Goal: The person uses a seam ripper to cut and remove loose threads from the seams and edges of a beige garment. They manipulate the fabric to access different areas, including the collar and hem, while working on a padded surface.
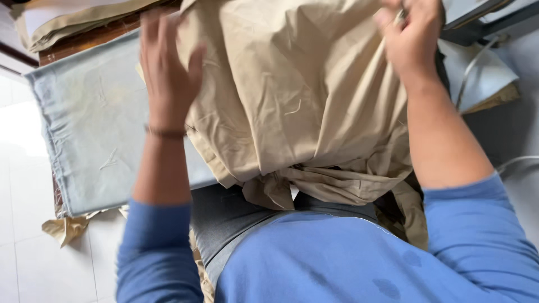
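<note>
**Mia:** What is the person holding?

**Ben:** A big tan cloth (297, 95). It is all wrinkly. It hangs down in front of the person and bunches up by the tummy, over the edge of the table.

**Mia:** What is the right hand doing?

**Ben:** The right hand (412, 39) is up high at the top of the tan cloth. Its fingers are curled tight, and the cloth is pinched in them.

**Mia:** And the left hand?

**Ben:** The left hand (167, 67) is up too, at the left side of the cloth. Its fingers are spread wide apart. The hand looks blurry. I cannot tell if it touches the cloth, but it is not gripping anything. There is a thin band (165, 133) on that wrist.

**Mia:** What is under the cloth?

**Ben:** A pale blue sheet (95, 129) lies flat on the table. The tan cloth covers its right part.

**Mia:** What else is there?

**Ben:** More tan cloth (73, 19) is folded at the far left of the table. A small tan scrap (66, 228) lies on the white floor (33, 264). The person wears a blue shirt (337, 264) with long sleeves.
</note>
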